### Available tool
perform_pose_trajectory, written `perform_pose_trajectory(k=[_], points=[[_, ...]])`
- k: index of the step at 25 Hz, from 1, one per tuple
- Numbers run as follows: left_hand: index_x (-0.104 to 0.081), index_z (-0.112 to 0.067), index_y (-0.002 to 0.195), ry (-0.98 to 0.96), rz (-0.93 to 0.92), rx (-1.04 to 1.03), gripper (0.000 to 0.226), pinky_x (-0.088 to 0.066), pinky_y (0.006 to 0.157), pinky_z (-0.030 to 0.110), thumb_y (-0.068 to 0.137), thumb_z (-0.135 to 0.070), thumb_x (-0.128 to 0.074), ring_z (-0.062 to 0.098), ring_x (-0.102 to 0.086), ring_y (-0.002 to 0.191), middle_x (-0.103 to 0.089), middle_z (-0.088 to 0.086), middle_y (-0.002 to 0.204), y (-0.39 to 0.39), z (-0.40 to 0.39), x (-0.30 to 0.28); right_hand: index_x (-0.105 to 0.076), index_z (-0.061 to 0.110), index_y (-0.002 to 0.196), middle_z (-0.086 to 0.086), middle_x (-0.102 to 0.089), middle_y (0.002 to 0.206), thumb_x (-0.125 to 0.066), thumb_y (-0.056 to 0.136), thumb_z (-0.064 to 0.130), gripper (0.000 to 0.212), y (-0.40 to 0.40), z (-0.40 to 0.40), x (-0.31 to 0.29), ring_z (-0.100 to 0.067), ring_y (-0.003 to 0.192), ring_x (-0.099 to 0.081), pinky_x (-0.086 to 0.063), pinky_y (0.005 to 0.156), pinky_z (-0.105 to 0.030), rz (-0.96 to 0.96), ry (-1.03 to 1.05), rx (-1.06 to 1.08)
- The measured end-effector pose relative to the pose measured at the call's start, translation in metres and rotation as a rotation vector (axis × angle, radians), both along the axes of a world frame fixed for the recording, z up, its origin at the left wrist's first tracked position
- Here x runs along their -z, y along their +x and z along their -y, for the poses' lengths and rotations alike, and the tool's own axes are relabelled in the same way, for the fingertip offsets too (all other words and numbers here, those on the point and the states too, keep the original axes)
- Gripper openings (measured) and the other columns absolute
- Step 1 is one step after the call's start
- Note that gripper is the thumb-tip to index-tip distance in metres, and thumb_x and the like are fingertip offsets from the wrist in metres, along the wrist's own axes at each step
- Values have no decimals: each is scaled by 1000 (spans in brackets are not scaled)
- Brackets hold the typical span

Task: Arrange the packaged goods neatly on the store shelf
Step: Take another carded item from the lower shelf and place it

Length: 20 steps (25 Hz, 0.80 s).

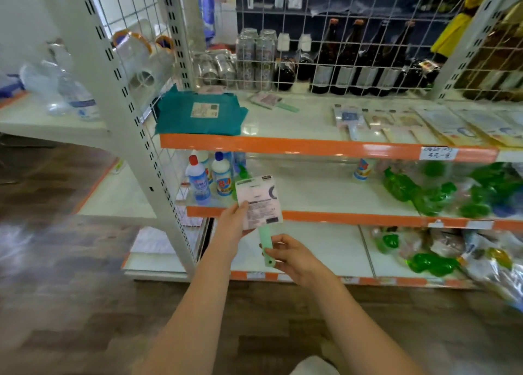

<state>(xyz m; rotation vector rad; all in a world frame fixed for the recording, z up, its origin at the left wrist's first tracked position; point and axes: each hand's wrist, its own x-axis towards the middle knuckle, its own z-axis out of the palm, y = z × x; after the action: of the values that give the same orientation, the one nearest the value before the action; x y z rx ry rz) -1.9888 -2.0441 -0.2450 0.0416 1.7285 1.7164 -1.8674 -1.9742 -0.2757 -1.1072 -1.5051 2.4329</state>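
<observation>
Shelf (pixel 311 145) tag (pixel 437 153): handwritten, blurred.

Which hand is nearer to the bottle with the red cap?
Left. The left hand holds the packaged brush just right of and below the red-capped bottle; the right hand grips the brush handle lower and farther right.

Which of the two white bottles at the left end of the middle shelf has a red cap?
The left bottle, nearer the shelf's white post, has the red cap. The bottle to its right has a blue cap. Both stand upright.
</observation>
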Motion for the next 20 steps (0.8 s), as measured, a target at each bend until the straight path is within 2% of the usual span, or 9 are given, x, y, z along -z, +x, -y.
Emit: perform_pose_trajectory(k=[2,6,9,12,15,18,20], points=[[-57,-9,111,-6,14,19,19,-50,61,21,100,-18,-44,11,-60,74,-63,10,101,1,4,2,-56,9,85,-9,-64,95,-57,87,-7,17,3,5,3,-17,82,-64,-54,68,-25,9,6,15],[-57,-9,107,-2,34,25,15,-51,64,23,99,-16,-46,11,-60,72,-64,17,111,0,8,1,-60,11,99,-12,-65,112,-62,87,2,15,3,5,7,-21,96,-65,-56,79,-27,115,95,-39],[-57,-6,110,-20,23,16,18,-51,67,25,99,-14,-46,12,-59,73,-63,18,114,-1,9,3,-56,13,115,-9,-62,120,-63,89,13,27,0,6,0,-19,100,-62,-55,73,-21,250,343,-106],[-57,-3,113,-9,31,6,20,-51,68,26,99,-12,-46,13,-59,74,-63,20,116,-4,5,9,-51,16,125,-6,-61,119,-64,88,26,40,-6,8,-4,-20,99,-62,-52,81,-28,380,710,-197],[-58,-3,110,-17,22,6,19,-51,68,26,98,-12,-47,13,-59,73,-63,18,112,-4,3,10,-48,15,130,-8,-62,121,-64,88,30,47,-13,14,0,-24,102,-63,-52,89,-34,477,936,-283],[-58,-7,104,-39,12,47,13,-52,71,27,98,-14,-48,20,-61,83,-63,15,105,-5,4,8,-49,14,131,-8,-62,122,-62,89,27,46,-18,16,4,-22,104,-63,-52,91,-32,527,960,-305],[-57,-7,110,-49,26,93,19,-53,75,29,98,-18,-48,24,-61,94,-63,15,107,-7,4,10,-50,12,133,-9,-63,123,-62,89,24,47,-21,13,6,-22,102,-64,-53,91,-33,530,908,-323]])
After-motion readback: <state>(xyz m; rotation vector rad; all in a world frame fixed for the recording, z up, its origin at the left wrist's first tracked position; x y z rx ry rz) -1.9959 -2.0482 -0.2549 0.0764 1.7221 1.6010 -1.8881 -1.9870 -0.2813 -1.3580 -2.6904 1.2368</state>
